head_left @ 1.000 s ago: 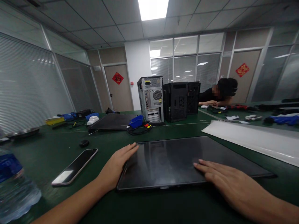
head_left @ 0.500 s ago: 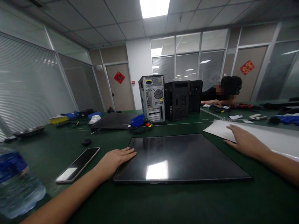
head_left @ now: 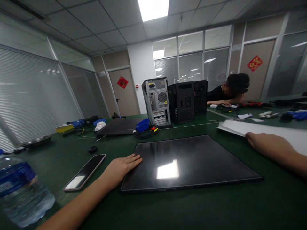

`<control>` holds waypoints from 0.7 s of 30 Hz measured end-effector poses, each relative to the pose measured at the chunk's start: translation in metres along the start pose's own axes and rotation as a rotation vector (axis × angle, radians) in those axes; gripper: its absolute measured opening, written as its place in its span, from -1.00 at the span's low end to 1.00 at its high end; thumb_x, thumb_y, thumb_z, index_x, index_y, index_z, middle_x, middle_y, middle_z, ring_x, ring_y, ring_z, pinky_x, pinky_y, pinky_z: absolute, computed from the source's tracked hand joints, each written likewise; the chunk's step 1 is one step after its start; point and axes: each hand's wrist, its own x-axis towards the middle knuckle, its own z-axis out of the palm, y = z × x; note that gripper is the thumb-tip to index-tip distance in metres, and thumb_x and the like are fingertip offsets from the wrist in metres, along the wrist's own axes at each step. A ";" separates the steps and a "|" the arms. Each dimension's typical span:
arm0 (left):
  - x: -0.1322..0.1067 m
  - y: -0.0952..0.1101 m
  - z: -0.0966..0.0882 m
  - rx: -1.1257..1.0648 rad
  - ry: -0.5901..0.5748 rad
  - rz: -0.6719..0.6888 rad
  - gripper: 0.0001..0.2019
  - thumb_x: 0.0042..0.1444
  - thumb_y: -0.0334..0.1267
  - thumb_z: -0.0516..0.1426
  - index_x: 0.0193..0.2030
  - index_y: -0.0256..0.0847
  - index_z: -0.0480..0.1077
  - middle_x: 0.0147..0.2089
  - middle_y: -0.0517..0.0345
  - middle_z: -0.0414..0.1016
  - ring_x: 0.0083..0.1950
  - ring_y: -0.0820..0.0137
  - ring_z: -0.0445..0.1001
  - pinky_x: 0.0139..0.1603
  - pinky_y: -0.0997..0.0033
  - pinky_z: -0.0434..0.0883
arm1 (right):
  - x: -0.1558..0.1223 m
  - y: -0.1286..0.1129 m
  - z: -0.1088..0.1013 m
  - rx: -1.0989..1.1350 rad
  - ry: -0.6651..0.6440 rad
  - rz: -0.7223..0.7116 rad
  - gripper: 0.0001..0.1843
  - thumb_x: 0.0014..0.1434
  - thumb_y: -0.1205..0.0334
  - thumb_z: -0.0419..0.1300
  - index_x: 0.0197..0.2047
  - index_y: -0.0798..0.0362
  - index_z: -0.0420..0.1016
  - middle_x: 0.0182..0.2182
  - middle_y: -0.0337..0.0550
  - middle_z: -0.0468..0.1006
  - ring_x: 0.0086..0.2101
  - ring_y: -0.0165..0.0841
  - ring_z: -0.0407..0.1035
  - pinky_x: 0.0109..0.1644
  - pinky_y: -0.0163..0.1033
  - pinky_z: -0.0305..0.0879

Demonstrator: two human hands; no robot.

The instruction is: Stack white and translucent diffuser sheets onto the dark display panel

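Observation:
A dark, glossy screen panel lies face up on the green table, reflecting the ceiling light. Flat on its left edge rests my left hand, fingers stretched out. My right hand is closed at the near edge of the white sheets, to the right of the panel; the thumb and fingertips are partly out of sight. The sheets look thin and layered, with the left corner slightly raised. A phone lies left of my left hand.
A water bottle stands at the near left. Behind the panel are an open computer case, a black case, a blue tray with cables, and a dark flat panel. Across the table leans another person.
My right hand has gone from lying spread over the white sheets to being closed at their near edge, and the sheets have shifted slightly. My left hand stays on the screen panel.

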 end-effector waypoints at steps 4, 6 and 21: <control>-0.001 0.004 -0.001 -0.015 0.019 0.001 -0.44 0.30 -0.42 0.00 0.37 0.19 0.23 0.41 0.28 0.25 0.40 0.26 0.26 0.37 0.09 0.28 | -0.013 -0.031 -0.019 -0.120 -0.033 -0.035 -0.47 0.26 -0.18 -0.05 -0.05 -0.01 0.55 -0.17 0.19 0.56 -0.27 0.03 0.43 -0.27 0.02 0.18; -0.001 0.004 -0.001 -0.028 0.033 0.006 -0.44 0.31 -0.42 -0.01 0.37 0.21 0.23 0.41 0.29 0.25 0.40 0.28 0.26 0.38 0.10 0.27 | -0.021 -0.056 -0.032 -0.090 -0.028 -0.105 -0.44 0.28 -0.21 -0.07 0.04 -0.04 0.53 -0.09 0.12 0.57 -0.20 0.02 0.44 -0.21 0.02 0.23; -0.002 0.006 -0.001 -0.090 0.079 -0.022 -0.48 0.31 -0.42 -0.01 0.33 0.16 0.31 0.37 0.27 0.33 0.38 0.28 0.31 0.37 0.09 0.28 | -0.041 -0.112 -0.036 0.348 -0.287 -0.387 -0.40 0.32 -0.22 -0.03 0.26 -0.11 0.42 0.22 -0.11 0.41 0.19 -0.08 0.29 0.28 0.06 0.21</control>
